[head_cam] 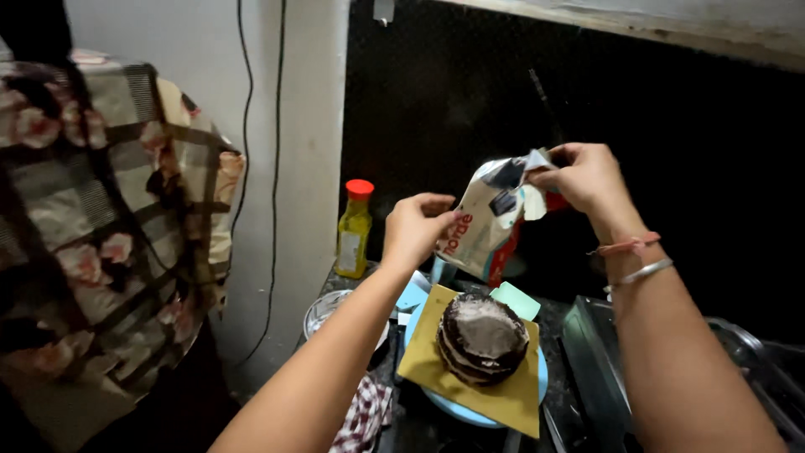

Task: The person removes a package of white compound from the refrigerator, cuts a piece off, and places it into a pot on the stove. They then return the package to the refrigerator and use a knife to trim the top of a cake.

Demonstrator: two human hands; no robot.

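Right hand (587, 178) is pinching the torn top corner of a white and red pouch (490, 222), fingers clenched on the loose flap; left hand (417, 226) is gripping the pouch's lower left edge, fingertips curled onto its face; both hands are grasping the same pouch, which is hanging in the air above the counter, touching nothing else; its long axis is running on a slant from upper right to lower left, the opened mouth pointing up and to the right toward the right hand, the closed bottom pointing down toward the cake; right wrist is wearing a pink thread and a thin metal bangle (641, 272); directly below the pouch a round dark layered cake (482, 337) with a pale dusting on top is sitting on a yellow square board (511, 398), the board resting on a pale blue plate (457, 407); left of the plate a glass bowl (321, 310) is standing near a checked cloth (362, 419); further back a yellow bottle with a red cap (355, 228) is standing upright by the wall; far left, a floral checked fabric (92, 235) is hanging.
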